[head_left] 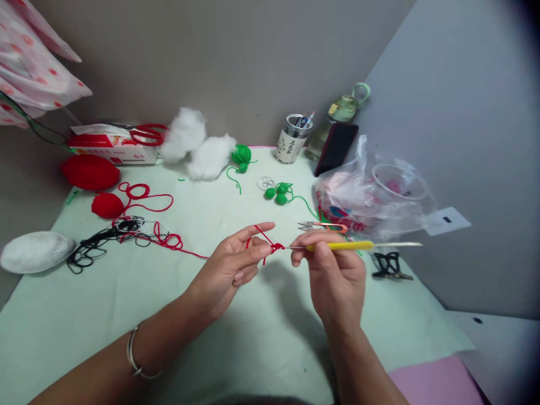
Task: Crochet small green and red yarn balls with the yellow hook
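My left hand (236,261) pinches a small piece of red crochet (276,247) between thumb and fingers. A strand of red yarn (196,254) passes over its raised index finger and trails left across the table. My right hand (333,270) is closed around the yellow handle of a crochet hook (350,246). The hook's thin metal tip points left and meets the red stitches; whether a loop sits on it is too small to tell. Just behind my right hand lie orange-handled thread snips (333,226).
Red yarn balls (107,206), tangled black yarn (97,247) and a white yarn ball (37,252) lie left. White stuffing (211,157), small green crocheted balls (281,194) and a pen tin (292,139) stand behind. A phone (336,149), plastic bag (371,191) and black claw clip (388,265) are right.
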{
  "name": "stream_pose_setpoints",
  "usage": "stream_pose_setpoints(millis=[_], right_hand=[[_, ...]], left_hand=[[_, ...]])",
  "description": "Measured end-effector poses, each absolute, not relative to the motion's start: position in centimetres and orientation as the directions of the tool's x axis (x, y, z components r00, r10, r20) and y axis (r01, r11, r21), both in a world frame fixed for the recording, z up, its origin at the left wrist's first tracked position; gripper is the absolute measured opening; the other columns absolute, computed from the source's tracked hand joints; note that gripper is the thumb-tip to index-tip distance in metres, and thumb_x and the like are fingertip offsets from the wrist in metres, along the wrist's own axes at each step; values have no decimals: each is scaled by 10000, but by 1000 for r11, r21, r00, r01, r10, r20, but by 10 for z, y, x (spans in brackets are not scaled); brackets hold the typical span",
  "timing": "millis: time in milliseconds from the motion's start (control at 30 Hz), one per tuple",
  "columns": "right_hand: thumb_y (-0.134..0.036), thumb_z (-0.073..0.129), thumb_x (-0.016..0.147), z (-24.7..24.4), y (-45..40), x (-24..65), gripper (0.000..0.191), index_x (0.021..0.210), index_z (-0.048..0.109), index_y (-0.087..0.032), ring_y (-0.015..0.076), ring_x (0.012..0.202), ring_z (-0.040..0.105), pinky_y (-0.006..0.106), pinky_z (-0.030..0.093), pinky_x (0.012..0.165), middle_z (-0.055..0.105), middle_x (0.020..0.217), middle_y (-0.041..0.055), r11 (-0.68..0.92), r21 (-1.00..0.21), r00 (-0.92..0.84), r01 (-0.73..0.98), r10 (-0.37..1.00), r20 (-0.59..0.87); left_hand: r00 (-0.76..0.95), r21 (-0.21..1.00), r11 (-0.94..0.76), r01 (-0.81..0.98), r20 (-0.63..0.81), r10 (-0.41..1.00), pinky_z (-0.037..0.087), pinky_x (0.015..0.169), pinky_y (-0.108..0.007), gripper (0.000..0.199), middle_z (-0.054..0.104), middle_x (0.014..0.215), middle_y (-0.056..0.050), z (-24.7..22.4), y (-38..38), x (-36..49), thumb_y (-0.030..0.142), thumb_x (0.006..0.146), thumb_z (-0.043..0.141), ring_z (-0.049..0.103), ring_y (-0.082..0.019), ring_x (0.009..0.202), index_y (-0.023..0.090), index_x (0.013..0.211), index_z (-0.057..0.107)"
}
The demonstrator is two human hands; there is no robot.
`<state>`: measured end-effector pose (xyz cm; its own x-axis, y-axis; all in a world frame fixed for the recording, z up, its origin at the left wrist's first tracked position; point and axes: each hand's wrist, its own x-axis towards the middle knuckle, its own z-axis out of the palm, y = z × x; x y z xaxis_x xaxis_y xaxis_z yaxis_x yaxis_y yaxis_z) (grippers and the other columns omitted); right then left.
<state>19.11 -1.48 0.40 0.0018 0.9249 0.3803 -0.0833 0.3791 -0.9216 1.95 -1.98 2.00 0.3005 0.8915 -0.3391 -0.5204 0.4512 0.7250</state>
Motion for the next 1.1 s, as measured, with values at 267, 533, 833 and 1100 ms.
stream_pose_setpoints(millis=[267,533,833,1100], right_hand=[[-223,598,1021,9,-15,186,200,1007,789,-281,153,721,667,312,564,672,768,905,20,390,-919,-54,62,920,388],[-91,654,942,1,-22,185,328,1118,805,-323,212,931,713,358,590,786,764,1083,69,642,-656,-179,398,755,631],[-335,686,967,11,-5,196,165,887,782,-227,136,643,639,285,543,581,717,839,36,285,-932,113,-223,957,266],[-331,648,998,3,-12,194,169,931,778,-246,167,719,644,325,528,647,713,845,29,317,-942,96,-108,947,307]], left_hand=[[247,801,407,-440,-328,912,131,436,-229,449,625,814,37,19,-22,25,313,796,873,284,3,453,213,1209,730],[295,682,486,-546,-387,874,129,424,-199,469,500,629,91,16,-21,25,263,796,872,199,6,424,156,1223,707],[241,708,435,-556,-364,900,150,435,-186,347,462,590,105,18,-16,18,199,822,839,204,12,408,156,1149,733],[234,709,437,-554,-371,899,125,427,-195,178,349,525,122,19,-18,23,241,812,834,184,0,397,146,934,745]])
